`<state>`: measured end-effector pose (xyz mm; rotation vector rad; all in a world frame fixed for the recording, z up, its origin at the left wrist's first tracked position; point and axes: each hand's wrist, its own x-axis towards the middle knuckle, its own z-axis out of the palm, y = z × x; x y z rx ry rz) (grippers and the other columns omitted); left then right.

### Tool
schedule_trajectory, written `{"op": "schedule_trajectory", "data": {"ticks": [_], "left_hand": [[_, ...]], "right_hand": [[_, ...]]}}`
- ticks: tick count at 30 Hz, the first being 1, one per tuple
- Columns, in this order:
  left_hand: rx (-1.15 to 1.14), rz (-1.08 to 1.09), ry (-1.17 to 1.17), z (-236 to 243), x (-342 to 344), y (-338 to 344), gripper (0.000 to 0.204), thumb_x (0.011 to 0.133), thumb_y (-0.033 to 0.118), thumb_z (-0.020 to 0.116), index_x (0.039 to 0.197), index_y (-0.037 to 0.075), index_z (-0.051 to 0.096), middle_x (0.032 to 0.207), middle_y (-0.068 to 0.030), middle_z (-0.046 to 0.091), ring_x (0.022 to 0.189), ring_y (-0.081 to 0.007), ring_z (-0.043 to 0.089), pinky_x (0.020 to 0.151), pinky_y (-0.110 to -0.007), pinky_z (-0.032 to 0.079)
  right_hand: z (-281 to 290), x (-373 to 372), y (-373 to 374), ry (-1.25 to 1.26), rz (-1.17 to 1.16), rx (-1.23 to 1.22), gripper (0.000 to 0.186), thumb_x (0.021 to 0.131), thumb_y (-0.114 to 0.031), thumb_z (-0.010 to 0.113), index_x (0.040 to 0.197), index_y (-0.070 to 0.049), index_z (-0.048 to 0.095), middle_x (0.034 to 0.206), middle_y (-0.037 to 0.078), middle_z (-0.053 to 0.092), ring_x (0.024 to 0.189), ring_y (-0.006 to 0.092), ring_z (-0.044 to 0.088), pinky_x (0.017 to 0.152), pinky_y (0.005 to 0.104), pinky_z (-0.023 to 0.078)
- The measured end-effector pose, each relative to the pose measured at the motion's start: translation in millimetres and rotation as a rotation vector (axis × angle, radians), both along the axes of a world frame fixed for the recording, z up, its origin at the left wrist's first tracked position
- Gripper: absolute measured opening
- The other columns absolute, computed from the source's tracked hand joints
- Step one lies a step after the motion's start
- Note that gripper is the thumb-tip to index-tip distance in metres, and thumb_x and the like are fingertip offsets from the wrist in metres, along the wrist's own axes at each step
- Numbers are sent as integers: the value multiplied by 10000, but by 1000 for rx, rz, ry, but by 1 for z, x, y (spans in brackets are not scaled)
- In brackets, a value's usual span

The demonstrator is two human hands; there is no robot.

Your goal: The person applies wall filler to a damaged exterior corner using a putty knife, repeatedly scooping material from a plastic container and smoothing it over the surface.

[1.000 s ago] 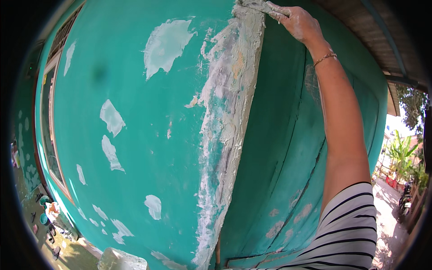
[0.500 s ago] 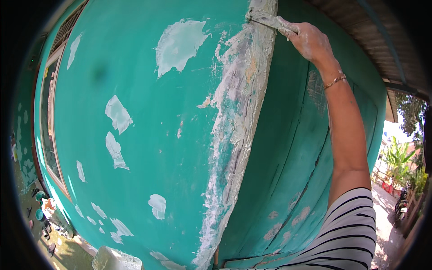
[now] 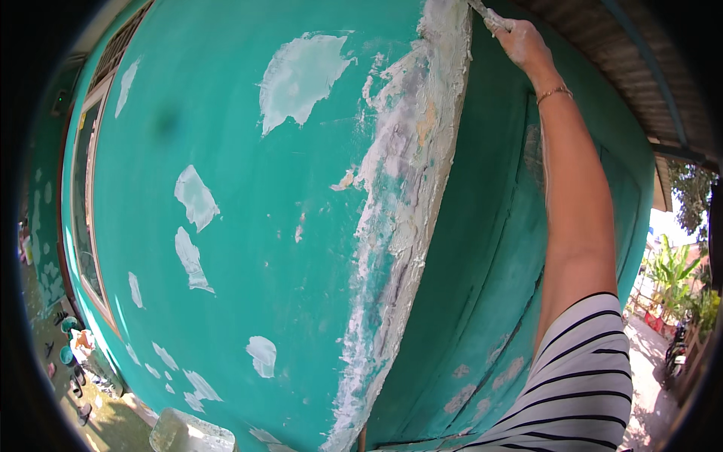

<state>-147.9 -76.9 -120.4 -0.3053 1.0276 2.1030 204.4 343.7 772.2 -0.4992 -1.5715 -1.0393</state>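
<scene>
My right hand (image 3: 521,44) is raised near the top of a wall corner, closed on a putty knife (image 3: 486,16) coated in pale paste, its blade at the right edge of the coated strip. Thick off-white and greyish filler (image 3: 422,151) runs down the corner of the green wall (image 3: 166,279), with rough edges and a thinner lower part. Pale filler patches (image 3: 301,79) dot the left wall face. The shaded right face (image 3: 467,264) has long dark lines. My arm, in a striped sleeve, stretches up from the lower right. My left hand is out of view.
A whitish container (image 3: 192,437) is at the bottom left by the wall's foot, near sandals (image 3: 83,410) and small buckets (image 3: 66,354). A framed window (image 3: 90,196) is at the left. A corrugated roof (image 3: 617,53) overhangs at right, with plants (image 3: 666,267) beside a sunlit path (image 3: 648,361).
My right hand and knife came down onto the filler strip half a second ago and now are higher again, at the strip's top right edge. The corner sits further right in view than a second ago.
</scene>
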Motion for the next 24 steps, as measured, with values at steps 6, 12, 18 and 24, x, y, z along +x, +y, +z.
{"op": "schedule_trajectory", "data": {"ticks": [6, 12, 18, 24], "left_hand": [[-146, 54, 169, 13, 6, 1, 499, 856, 452, 690, 1205, 129, 539, 992, -72, 529, 891, -284, 513, 963, -632, 471], [98, -49, 144, 24, 10, 13, 625, 863, 475, 693, 1305, 84, 487, 1239, -154, 495, 1132, -351, 511, 1003, -651, 449], [8, -90, -64, -43, -7, -13, 751, 867, 522, 659, 1423, 92, 392, 1381, -175, 436, 1268, -400, 444, 1035, -679, 412], [-18, -102, 72, 0, 13, -31, 780, 858, 508, 663, 1441, 74, 381, 1385, -173, 429, 1275, -392, 440, 1039, -679, 412]], "right_hand": [[-86, -4, -47, -114, -66, 57, 403, 960, -448, 565, 1263, -206, 675, 965, 137, 722, 942, 350, 679, 814, 425, 518], [-48, -35, -85, 81, -54, 6, 333, 915, -352, 619, 1149, -138, 720, 960, 177, 721, 913, 363, 689, 778, 434, 520], [-146, -8, -70, -81, -46, -93, 383, 927, -500, 601, 1223, -283, 707, 972, 110, 725, 959, 355, 660, 830, 453, 523], [-296, 5, -93, -370, -44, -125, 421, 890, -314, 676, 1310, -283, 664, 767, 69, 557, 665, 290, 592, 591, 394, 499]]}}
